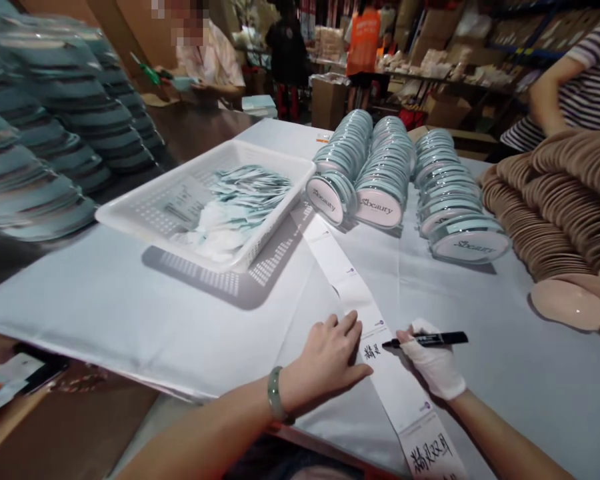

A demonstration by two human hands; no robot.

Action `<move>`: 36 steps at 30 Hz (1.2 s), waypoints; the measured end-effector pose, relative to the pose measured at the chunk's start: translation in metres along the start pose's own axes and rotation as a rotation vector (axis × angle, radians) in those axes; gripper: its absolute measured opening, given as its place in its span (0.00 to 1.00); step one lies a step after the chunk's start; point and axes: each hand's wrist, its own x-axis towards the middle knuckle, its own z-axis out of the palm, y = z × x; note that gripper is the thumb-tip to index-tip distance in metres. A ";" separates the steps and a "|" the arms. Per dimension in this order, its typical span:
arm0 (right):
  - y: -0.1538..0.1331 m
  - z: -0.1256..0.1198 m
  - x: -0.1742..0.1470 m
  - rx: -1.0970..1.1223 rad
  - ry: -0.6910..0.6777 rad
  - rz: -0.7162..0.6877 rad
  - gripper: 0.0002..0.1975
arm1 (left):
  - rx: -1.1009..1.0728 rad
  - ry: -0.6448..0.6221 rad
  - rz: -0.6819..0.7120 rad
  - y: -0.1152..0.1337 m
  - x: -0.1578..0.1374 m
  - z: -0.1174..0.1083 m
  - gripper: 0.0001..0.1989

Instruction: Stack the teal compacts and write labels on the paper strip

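Note:
A long strip of white labels (359, 298) runs across the table toward me, with black handwriting on the nearest label and on one farther up. My left hand (331, 350) lies flat on the strip's left edge, fingers stretched out, a green bangle (275, 393) on its wrist. In a white glove with bare fingertips, my right hand (433, 360) grips a black marker pen (437, 339). The pen's tip is at the right end of the short writing, close to the paper.
A white plastic basket (205, 257) holds pale green packets. Beyond the strip stand rows of round packs marked "beauty" (380, 203). Brown oval pieces (545, 227) are piled at right, teal stacks (60, 100) at left. Several people work around, one in an orange vest (363, 43).

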 end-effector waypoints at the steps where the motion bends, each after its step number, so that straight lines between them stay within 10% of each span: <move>1: 0.002 0.000 -0.001 -0.014 0.012 -0.033 0.23 | 0.000 -0.002 -0.001 0.000 0.000 0.000 0.33; 36: 0.012 -0.004 -0.004 -0.146 0.172 -0.129 0.18 | -0.003 -0.004 0.004 -0.001 0.001 0.003 0.34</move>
